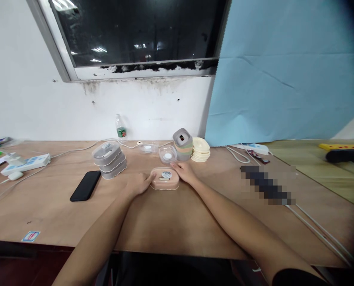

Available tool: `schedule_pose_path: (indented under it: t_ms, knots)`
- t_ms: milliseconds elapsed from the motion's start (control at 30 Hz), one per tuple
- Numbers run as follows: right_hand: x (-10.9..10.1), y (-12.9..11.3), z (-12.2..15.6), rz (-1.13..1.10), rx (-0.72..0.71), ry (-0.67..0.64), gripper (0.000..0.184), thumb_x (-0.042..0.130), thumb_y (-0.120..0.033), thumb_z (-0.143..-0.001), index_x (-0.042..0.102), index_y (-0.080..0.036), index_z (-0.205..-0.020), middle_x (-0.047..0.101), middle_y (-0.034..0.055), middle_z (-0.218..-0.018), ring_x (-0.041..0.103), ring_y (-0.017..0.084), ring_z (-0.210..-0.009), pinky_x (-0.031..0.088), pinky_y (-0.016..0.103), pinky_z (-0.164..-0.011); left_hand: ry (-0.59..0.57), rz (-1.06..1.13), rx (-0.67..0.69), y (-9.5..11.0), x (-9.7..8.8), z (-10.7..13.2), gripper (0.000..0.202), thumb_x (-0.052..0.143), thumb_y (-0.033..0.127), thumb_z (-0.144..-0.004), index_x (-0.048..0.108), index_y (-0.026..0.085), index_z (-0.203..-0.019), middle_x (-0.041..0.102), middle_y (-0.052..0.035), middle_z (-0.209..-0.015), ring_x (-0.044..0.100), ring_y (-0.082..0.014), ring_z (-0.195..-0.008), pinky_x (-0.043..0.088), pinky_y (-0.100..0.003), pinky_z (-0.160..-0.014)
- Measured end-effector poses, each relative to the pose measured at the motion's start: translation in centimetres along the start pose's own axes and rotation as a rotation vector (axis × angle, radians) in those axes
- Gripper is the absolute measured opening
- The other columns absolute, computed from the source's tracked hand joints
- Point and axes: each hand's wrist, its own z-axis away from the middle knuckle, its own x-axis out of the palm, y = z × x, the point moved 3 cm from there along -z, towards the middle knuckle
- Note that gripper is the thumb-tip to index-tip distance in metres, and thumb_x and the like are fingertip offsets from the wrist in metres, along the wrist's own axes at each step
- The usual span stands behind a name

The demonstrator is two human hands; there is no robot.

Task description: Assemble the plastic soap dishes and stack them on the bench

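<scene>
A pink oval box (165,185) with a clear lid and a round white label lies on the table in front of me. My left hand (140,183) grips its left end, with the thumb against the lid's edge. At the box's far right corner is my right hand (185,172), its fingers stretched forward. Their tips lie close to a clear square lid (168,153) just behind the box; whether they touch it I cannot tell. Left of my left hand stands a stack of grey boxes (113,165), topped by a clear lid.
Behind stand stacked grey and green containers (183,147), cream lids (200,150), another clear lid (148,148) and a plastic bottle (121,128). A black phone (85,186) and a power strip (30,163) lie left. Cables and a blurred dark object (268,186) lie right.
</scene>
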Motion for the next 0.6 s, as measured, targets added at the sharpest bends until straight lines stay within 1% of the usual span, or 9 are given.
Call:
schedule_pose_path:
  t_ms: [67,133,167,233,300,367,467,533,600]
  knots:
    - [-0.1,0.0,0.1,0.024,-0.006,-0.007,0.056,0.039,-0.063,-0.085,0.044,-0.017,-0.053,0.046,-0.0018,-0.051,0.045,0.012,-0.054,0.025,0.022,-0.049,0.046,0.012,-0.014,-0.5,0.1,-0.3,0.068,0.023,0.069,-0.088,0.068,0.019,-0.081,0.070,-0.0089,-0.081,0.065,-0.0239,-0.076,0.043,-0.030,-0.066]
    - [-0.2,-0.1,0.1,0.051,-0.008,-0.004,0.056,0.039,-0.062,-0.086,0.045,-0.017,-0.053,0.048,-0.0016,-0.051,0.046,0.013,-0.054,0.025,0.023,-0.049,0.177,0.050,0.025,-0.9,0.2,-0.7,0.057,0.035,0.064,-0.087,0.064,0.019,-0.107,0.069,-0.0099,-0.103,0.063,-0.0254,-0.093,0.046,-0.034,-0.077]
    - [-0.2,-0.2,0.1,0.064,-0.006,0.000,0.056,0.039,-0.061,-0.086,0.045,-0.017,-0.052,0.048,-0.0015,-0.051,0.046,0.013,-0.054,0.025,0.023,-0.049,0.259,0.069,0.088,-0.8,0.3,-0.9,0.054,0.040,0.059,-0.088,0.058,0.019,-0.120,0.064,-0.0108,-0.116,0.060,-0.0257,-0.104,0.046,-0.036,-0.085]
    - [-0.2,-0.4,0.2,0.085,-0.003,0.005,0.056,0.038,-0.061,-0.087,0.045,-0.017,-0.052,0.050,-0.0010,-0.051,0.047,0.013,-0.054,0.024,0.023,-0.049,0.368,0.089,0.280,-0.3,0.5,-1.0,0.050,0.043,0.046,-0.091,0.046,0.020,-0.134,0.052,-0.0109,-0.135,0.049,-0.0245,-0.121,0.040,-0.039,-0.099]
    - [-0.3,-0.6,0.2,0.091,-0.014,0.021,0.055,0.038,-0.059,-0.087,0.045,-0.017,-0.052,0.052,-0.0002,-0.053,0.049,0.014,-0.056,0.025,0.023,-0.050,0.362,0.085,0.447,0.5,0.9,-0.9,0.044,0.037,0.035,-0.094,0.044,0.022,-0.135,0.049,-0.0092,-0.138,0.046,-0.0221,-0.126,0.036,-0.040,-0.103]
    - [-0.4,-0.6,0.3,0.072,-0.030,0.051,0.054,0.037,-0.058,-0.088,0.048,-0.018,-0.055,0.055,0.0005,-0.055,0.050,0.015,-0.057,0.027,0.024,-0.051,0.286,0.053,0.525,1.4,1.3,-0.7,0.040,0.033,0.033,-0.096,0.048,0.023,-0.132,0.054,-0.0078,-0.133,0.048,-0.0209,-0.123,0.038,-0.039,-0.101]
    - [-0.8,-0.4,0.1,0.057,-0.032,0.116,0.049,0.037,-0.054,-0.089,0.053,-0.018,-0.061,0.058,0.0008,-0.058,0.051,0.015,-0.058,0.030,0.024,-0.054,0.225,-0.052,0.527,2.1,1.4,-0.5,0.039,0.038,0.040,-0.095,0.052,0.025,-0.128,0.056,-0.0053,-0.132,0.047,-0.0214,-0.125,0.038,-0.039,-0.100]
    - [-1.0,-0.1,0.0,0.076,-0.019,0.153,0.042,0.041,-0.051,-0.088,0.057,-0.018,-0.068,0.059,0.0007,-0.061,0.051,0.015,-0.059,0.031,0.025,-0.055,0.281,-0.140,0.435,1.8,1.1,-0.5,0.039,0.042,0.043,-0.092,0.053,0.026,-0.126,0.055,-0.0051,-0.133,0.045,-0.0229,-0.127,0.034,-0.042,-0.103]
    - [-1.1,0.0,-0.1,0.097,-0.003,0.163,0.034,0.045,-0.048,-0.087,0.061,-0.019,-0.080,0.060,0.0003,-0.064,0.052,0.015,-0.059,0.031,0.025,-0.055,0.374,-0.224,0.273,0.8,0.5,-0.6,0.041,0.045,0.044,-0.090,0.054,0.025,-0.125,0.055,-0.0072,-0.132,0.045,-0.0255,-0.125,0.029,-0.046,-0.105]
